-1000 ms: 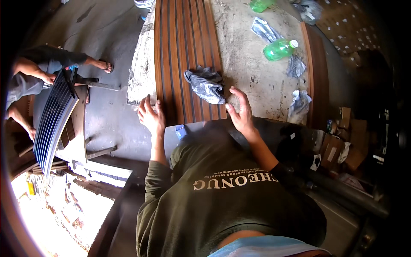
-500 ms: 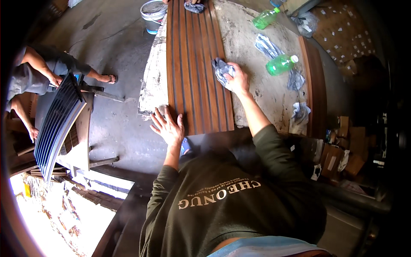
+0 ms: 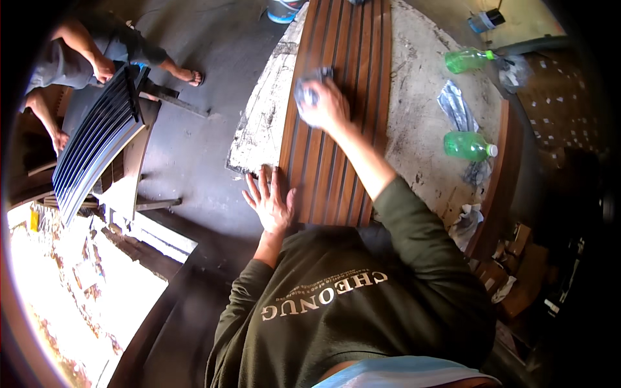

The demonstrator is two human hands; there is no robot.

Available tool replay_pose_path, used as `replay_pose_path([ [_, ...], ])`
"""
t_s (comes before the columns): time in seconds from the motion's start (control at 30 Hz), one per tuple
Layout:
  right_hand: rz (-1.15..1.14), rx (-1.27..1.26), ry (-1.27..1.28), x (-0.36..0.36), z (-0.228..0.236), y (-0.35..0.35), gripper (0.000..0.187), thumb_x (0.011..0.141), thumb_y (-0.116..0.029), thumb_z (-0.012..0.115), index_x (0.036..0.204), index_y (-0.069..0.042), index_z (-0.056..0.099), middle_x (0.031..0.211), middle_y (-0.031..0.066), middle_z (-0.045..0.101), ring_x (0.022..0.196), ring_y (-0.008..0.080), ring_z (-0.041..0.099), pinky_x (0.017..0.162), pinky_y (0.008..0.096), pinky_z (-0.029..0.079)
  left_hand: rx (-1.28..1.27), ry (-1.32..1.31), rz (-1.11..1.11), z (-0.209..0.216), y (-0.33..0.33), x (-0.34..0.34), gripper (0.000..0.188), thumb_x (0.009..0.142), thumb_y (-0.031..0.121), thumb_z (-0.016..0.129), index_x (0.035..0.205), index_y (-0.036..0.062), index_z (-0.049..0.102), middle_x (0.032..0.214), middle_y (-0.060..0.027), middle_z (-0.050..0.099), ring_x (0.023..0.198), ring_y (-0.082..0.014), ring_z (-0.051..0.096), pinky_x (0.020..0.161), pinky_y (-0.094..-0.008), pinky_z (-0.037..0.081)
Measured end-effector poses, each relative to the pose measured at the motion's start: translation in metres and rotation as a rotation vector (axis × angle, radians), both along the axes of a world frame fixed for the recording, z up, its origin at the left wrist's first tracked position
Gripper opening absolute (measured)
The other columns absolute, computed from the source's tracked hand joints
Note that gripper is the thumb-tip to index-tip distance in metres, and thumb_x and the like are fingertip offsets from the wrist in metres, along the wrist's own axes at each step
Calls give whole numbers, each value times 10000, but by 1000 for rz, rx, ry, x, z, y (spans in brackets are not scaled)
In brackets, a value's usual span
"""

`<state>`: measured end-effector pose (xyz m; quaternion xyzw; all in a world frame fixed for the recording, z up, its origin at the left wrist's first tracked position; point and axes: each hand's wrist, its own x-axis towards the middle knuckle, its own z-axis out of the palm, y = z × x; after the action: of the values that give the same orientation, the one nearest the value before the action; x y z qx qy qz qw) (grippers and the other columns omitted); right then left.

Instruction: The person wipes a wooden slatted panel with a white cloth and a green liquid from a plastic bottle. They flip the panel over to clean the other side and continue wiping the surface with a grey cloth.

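Right hand [image 3: 328,107]: gripping a grey cloth [image 3: 302,92], upper centre — bunched, probably for palm pressure.
Left hand [image 3: 273,205]: open, fingers spread at the panel's left edge, centre; perhaps bracing.
Striped wooden panel [image 3: 364,103]: centre to top, along the pale worktop [image 3: 417,123] — apparently for support.
Sweatshirt [image 3: 349,330]: pale lettering, lower centre.
Green bottles [image 3: 467,146]: right, no label discernible.

Holding a grey rag [image 3: 302,97] in the blurred right hand [image 3: 331,108], over the brown grooved board [image 3: 323,174] near its left edge. Resting the left hand [image 3: 270,205], with fingers spread, at the board's near left edge. Working beside two green bottles [image 3: 467,146] and crumpled cloths [image 3: 457,107] on the stained, pale counter [image 3: 417,129]. Sharing the room with another person [image 3: 55,68] at left, gripping a dark slatted panel [image 3: 97,139].
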<state>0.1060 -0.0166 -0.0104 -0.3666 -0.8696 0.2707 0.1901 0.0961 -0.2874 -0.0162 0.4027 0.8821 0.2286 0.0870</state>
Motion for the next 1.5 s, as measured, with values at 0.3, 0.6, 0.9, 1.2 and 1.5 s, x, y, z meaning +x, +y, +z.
replay_pose_path([
  [0.3, 362, 7, 44, 39, 30, -55, 467, 596, -150, 815, 1005, -149, 588, 1136, 77, 587, 999, 236, 609, 859, 380, 541, -10, -7, 40, 0, 3, 5, 581, 865, 481, 490, 1356, 174, 447, 1452, -137, 319, 1360, -432, 175, 1059, -614, 50],
  [0.6, -158, 186, -15, -97, 16, 194, 363, 717, -272, 733, 1030, -163, 586, 981, 101, 671, 873, 273, 660, 753, 379, 539, -56, -1, 5, 6, 1, 4, 582, 869, 458, 488, 1369, 167, 427, 1470, -141, 285, 1372, -420, 146, 1065, -598, 33],
  [0.9, -5, -72, -20, -7, 4, 9, 396, 703, -193, 704, 1075, -178, 568, 885, 128, 651, 781, 264, 647, 683, 389, 526, -41, -20, 23, 3, 0, 2, 642, 863, 548, 415, 1383, 172, 407, 1483, -113, 264, 1383, -402, 109, 1064, -608, 22],
  [1.2, -56, -70, 27, 191, 78, -147, 379, 641, -194, 716, 1007, -215, 621, 969, 68, 659, 842, 260, 645, 724, 360, 518, 64, 59, -1, -21, 2, -1, 685, 891, 620, 298, 1386, 156, 391, 1485, -80, 265, 1382, -390, 124, 1048, -616, 152],
  [1.5, -468, 387, 264, 252, 156, -126, 714, 726, -280, 727, 1322, -93, 381, 1309, 168, 456, 1178, 316, 478, 1000, 446, 368, 223, -59, -65, -21, -7, -8, 724, 905, 635, 241, 1431, 139, 274, 1491, -115, 217, 1376, -333, 195, 1060, -600, 151],
])
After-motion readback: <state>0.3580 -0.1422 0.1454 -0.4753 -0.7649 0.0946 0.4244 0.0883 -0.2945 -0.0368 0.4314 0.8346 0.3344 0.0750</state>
